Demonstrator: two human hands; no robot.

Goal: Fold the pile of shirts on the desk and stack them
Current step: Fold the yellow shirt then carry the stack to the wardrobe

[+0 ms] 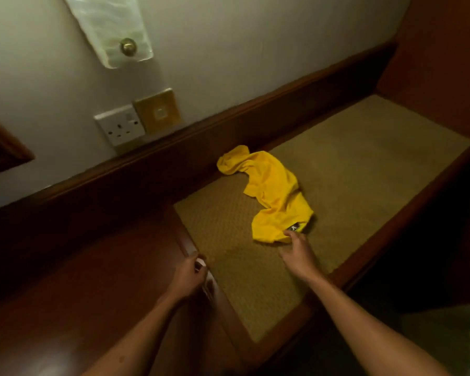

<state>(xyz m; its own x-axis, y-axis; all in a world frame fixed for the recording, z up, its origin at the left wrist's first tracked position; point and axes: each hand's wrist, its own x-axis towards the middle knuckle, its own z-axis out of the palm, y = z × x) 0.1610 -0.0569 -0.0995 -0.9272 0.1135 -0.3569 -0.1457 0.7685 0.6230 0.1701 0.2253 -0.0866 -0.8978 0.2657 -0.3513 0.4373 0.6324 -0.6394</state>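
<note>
One crumpled yellow shirt [272, 191] lies on the woven mat [364, 158] of the desk, its collar and dark neck label turned toward me. My right hand [296, 249] reaches over the mat, and its fingertips touch the collar edge beside the label while the thumb stays spread to the left, off the cloth. My left hand [192, 271] rests on the raised wooden rim [181, 234] at the mat's left side, fingers curled over it. A small pale patch shows by those fingers, and I cannot tell what it is.
Polished dark wood [79, 267] lies left of the mat, with a wooden backboard [228, 118] along the wall. A white socket [120, 128] and a brass plate [159, 111] sit above it. A wooden side panel [440, 63] closes the right end.
</note>
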